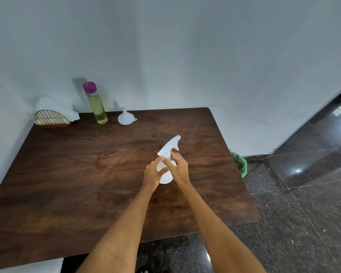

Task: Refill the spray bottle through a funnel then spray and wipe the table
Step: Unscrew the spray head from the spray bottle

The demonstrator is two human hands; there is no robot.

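Note:
A white spray bottle stands upright on the dark wooden table, right of centre. My left hand grips its body from the left. My right hand curls round its neck just under the trigger head. At the back of the table a white funnel rests with its wide mouth down. To its left stands a tall clear bottle of yellowish liquid with a purple cap.
A wire holder with white napkins sits at the table's back left corner, against the wall. A green bag shows beyond the table's right edge. Dark glossy floor tiles lie to the right.

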